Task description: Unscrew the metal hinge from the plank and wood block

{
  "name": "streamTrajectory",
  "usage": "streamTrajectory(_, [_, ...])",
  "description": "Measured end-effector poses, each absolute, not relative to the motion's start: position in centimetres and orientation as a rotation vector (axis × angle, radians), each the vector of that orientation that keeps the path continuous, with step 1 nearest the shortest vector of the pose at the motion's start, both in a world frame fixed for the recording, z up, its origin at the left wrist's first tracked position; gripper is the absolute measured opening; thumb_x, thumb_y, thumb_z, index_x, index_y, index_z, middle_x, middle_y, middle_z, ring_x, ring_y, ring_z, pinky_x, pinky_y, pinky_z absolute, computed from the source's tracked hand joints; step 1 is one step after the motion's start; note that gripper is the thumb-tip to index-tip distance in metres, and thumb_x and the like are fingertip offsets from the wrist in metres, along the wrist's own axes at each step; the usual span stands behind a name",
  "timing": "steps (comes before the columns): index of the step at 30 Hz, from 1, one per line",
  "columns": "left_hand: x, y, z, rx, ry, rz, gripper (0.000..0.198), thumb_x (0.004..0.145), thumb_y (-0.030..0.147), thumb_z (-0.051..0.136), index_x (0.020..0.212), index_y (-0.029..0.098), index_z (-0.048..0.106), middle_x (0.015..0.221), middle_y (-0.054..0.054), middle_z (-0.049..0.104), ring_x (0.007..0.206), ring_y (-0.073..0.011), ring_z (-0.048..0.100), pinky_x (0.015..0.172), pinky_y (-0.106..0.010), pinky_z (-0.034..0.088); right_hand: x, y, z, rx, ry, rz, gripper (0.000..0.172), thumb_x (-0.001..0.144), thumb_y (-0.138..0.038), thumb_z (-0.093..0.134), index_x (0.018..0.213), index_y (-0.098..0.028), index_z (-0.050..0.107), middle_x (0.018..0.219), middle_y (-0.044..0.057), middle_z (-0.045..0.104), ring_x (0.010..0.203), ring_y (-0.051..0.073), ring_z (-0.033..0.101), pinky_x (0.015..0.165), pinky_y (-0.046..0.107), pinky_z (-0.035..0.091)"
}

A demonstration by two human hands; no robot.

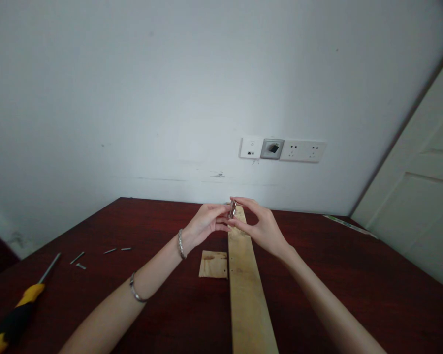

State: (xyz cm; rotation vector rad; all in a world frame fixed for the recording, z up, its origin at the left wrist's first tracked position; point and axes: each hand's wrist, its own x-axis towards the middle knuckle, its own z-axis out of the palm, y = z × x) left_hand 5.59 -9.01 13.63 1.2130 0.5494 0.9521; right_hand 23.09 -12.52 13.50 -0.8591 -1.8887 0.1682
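Observation:
A small shiny metal piece (232, 209), maybe a hinge, is held over the far end of a long wooden board (246, 285). My right hand (264, 226) pinches it by its top and bottom between index finger and thumb. From the other side, the fingertips of my left hand (206, 221) close on its left edge. Fingers hide part of the piece, so its exact kind is unclear. Beside the board's left edge lies a short square wooden piece (213, 264).
Several loose screws (80, 266) are scattered on the left of the dark red table (162, 305). A screwdriver (25, 300) with a yellow and black handle lies at the lower left. A thin strip (350, 226) is at the back right. Wall sockets (302, 151) sit behind.

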Motion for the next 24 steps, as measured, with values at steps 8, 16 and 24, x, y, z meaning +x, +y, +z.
streamTrajectory(8, [5.6, -9.1, 14.0, 1.294, 0.731, 1.076, 0.019, 0.072, 0.026, 0.073, 0.074, 0.008, 0.070, 0.071, -0.008, 0.069, 0.063, -0.0145, 0.065, 0.062, -0.026, 0.055, 23.3, -11.7, 12.6, -0.957, -1.934, 0.123, 0.053, 0.080, -0.031, 0.067, 0.129, -0.020, 0.051, 0.130, 0.013, 0.059, 0.120, 0.025, 0.055, 0.103, 0.046, 0.044])
streamTrajectory(16, [5.8, -8.5, 13.8, 1.419, 0.913, 1.142, 0.009, 0.077, 0.014, 0.065, 0.074, 0.009, 0.072, 0.069, -0.005, 0.070, 0.059, -0.0116, 0.064, 0.060, -0.021, 0.054, 23.3, -11.1, 11.6, -0.956, -1.954, 0.261, 0.059, 0.081, -0.029, 0.066, 0.135, -0.020, 0.043, 0.125, 0.013, 0.061, 0.108, 0.023, 0.062, 0.095, 0.043, 0.050])
streamTrajectory(24, [5.8, -8.9, 14.1, 1.432, 0.834, 1.120, 0.009, 0.077, 0.015, 0.065, 0.074, 0.008, 0.071, 0.071, -0.005, 0.069, 0.062, -0.0116, 0.065, 0.064, -0.023, 0.055, 23.7, -10.6, 11.4, -0.915, -2.007, 0.035, 0.050, 0.081, -0.027, 0.067, 0.127, -0.019, 0.050, 0.122, 0.012, 0.062, 0.112, 0.024, 0.058, 0.098, 0.042, 0.047])
